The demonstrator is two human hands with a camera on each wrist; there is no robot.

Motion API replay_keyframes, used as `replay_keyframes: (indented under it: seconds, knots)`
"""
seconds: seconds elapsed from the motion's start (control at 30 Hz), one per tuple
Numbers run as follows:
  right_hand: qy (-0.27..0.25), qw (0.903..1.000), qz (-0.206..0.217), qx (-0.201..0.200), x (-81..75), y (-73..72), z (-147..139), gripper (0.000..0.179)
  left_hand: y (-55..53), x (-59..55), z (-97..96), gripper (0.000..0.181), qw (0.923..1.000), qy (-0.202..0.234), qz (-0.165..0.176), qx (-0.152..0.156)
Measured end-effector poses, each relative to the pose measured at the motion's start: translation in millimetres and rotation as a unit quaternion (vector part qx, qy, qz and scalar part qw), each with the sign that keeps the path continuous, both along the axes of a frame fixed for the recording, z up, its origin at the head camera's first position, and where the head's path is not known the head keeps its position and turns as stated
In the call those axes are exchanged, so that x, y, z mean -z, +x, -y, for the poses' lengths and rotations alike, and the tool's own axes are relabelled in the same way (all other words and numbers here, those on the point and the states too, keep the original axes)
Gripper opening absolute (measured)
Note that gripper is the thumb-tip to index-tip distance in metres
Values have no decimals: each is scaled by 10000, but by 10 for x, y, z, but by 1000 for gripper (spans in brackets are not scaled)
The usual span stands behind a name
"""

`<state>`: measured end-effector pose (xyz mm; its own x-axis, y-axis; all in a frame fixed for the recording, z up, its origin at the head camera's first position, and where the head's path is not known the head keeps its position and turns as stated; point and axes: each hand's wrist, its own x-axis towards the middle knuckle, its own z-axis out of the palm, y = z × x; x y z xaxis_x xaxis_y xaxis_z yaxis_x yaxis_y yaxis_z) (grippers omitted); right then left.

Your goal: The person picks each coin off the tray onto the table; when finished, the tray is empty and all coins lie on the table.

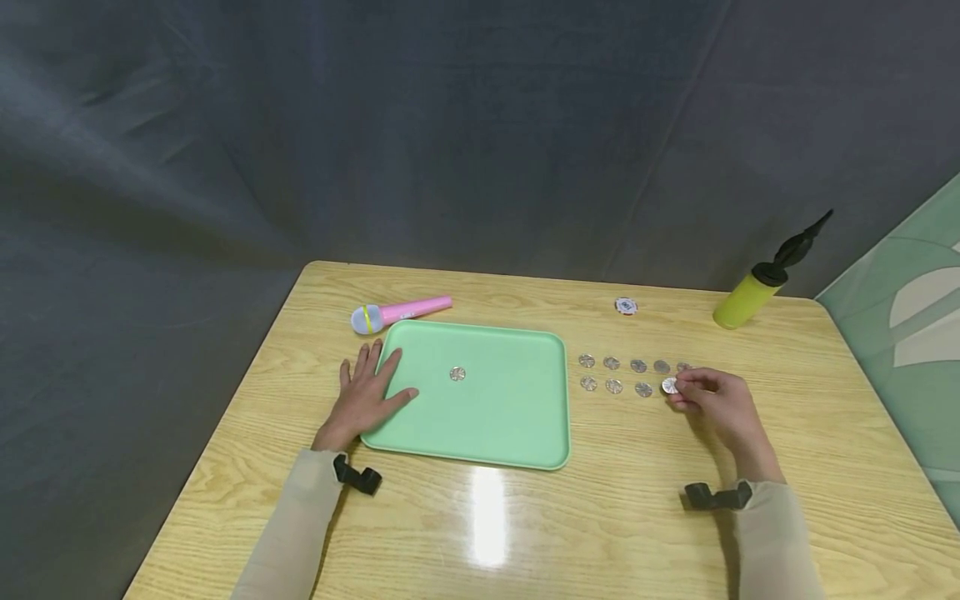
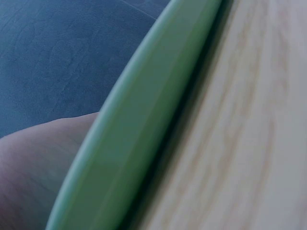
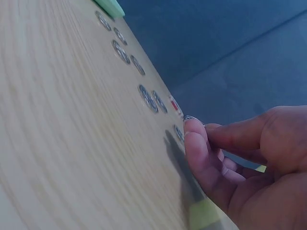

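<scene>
My right hand pinches a silver coin between thumb and fingers; in the right wrist view the fingers hide most of it, and it is raised off the table. Beside it, several matching coins lie flat in two rows, among them one in the back row and one in the front row. One more coin lies in the green tray. Across the tray's left rim rests my left hand, fingers spread. The left wrist view shows mainly the tray's outer side.
Behind the tray lies a pink toy microphone. A white and red poker chip sits toward the table's back edge. At the back right stands a yellow-green hand pump with a black nozzle. A dark curtain hangs behind the wooden table.
</scene>
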<state>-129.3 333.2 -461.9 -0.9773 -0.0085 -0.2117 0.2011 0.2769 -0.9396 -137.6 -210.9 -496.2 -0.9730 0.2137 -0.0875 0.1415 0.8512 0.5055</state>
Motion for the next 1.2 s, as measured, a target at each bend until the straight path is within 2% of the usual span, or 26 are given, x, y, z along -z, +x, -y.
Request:
replay_keyframes:
  seconds: [0.13,0.27,0.5,0.77,1.2]
  knots:
    - [-293,9996,14,61,27,6,-58,39,6,4,-2,82,10000,22,0,0]
    - [-271,9996,14,19,42,9,-78,39,-2,12,3,82,10000,25,-12,6]
    - [394,9991,133,-45,53,-5,-59,37,-10,9,10,82,10000,-2,-64,3]
    - [1153,9930,250,-80,31,-14,-22,34,-5,-1,-2,83,10000,0,-52,1]
    - [1772,9840,197,-16,11,-15,43,26,3,-10,0,82,10000,29,-49,13]
